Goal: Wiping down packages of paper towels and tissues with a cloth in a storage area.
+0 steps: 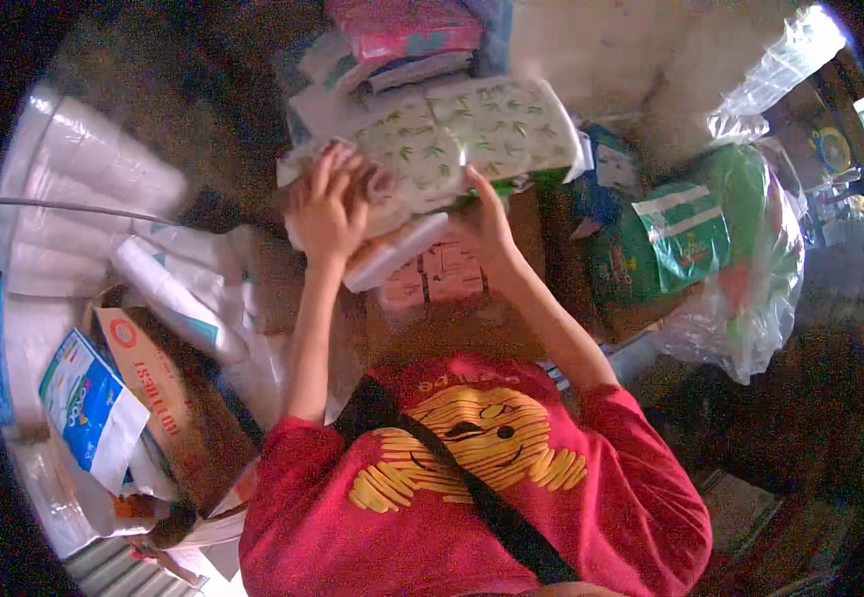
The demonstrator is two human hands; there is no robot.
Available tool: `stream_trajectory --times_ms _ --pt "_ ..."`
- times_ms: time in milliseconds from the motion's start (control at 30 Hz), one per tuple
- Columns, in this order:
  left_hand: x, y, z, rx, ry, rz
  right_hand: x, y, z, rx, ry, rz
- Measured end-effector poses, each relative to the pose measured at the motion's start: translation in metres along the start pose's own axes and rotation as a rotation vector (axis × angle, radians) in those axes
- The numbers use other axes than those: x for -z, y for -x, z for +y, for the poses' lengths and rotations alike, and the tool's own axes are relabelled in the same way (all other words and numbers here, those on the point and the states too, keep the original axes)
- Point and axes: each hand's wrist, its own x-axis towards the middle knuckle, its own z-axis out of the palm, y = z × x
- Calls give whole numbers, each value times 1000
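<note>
A soft, plastic-wrapped white pack printed with green leaves [502, 124] lies across both my hands at the top middle, with a crease or seam near its centre. My left hand [330, 204] is at its left part, the fingers bent over the top and slightly blurred. On the near edge, my right hand [492, 219] has its thumb up against the wrapper; its other fingers are hidden beneath. Just under the pack, close to my left wrist, is a white and orange-brown packet [397, 251]. Lower still, a pink printed package [432, 274] shows between my forearms.
Pink and white packages [417, 40] are stacked beyond the pack. To the right stands a green package in clear plastic [681, 234]. On the left are large white plastic-wrapped bundles [84, 189], an open cardboard box [168, 398] and a blue and white packet [89, 393].
</note>
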Motion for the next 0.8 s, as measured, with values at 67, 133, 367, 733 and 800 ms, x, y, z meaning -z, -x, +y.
stream_trajectory --times_ms 67,133,367,733,800 --pt "-3 -4 -21 13 -3 32 -10 4 4 -50 -48 -42" --pt "-5 1 -25 22 -37 12 -7 18 -16 -348 -240 25" --pt "-11 3 14 -79 -121 -19 116 41 -91 199 830 -137" --pt "-24 -6 24 -147 -87 33 427 -79 37 452 1999 123" --pt "-18 3 24 -119 -127 27 372 -77 40 266 1839 254"
